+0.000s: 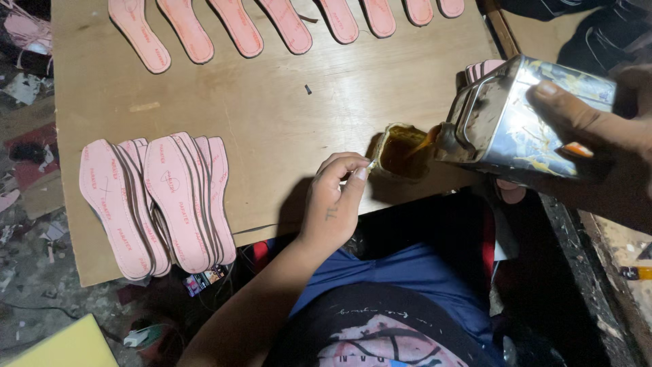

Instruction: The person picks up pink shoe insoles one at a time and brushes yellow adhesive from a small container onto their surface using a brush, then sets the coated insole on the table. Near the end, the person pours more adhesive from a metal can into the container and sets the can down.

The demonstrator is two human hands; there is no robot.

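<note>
My right hand [591, 126] grips a dented metal tin [516, 122] and holds it tilted, spout down to the left. A stream of amber glue [429, 138] runs from it into a small open container [401, 153] at the front edge of a wooden board [305, 102]. My left hand [336, 204] pinches the near rim of that container with thumb and forefinger. Pink shoe insoles lie fanned in a stack [159, 204] on the board's left side, well clear of both hands.
A row of single pink insoles [238, 27] lines the far edge of the board, and a few more [482, 68] show behind the tin. Scraps litter the floor [27, 170] at left. A yellow sheet [68, 346] lies at bottom left.
</note>
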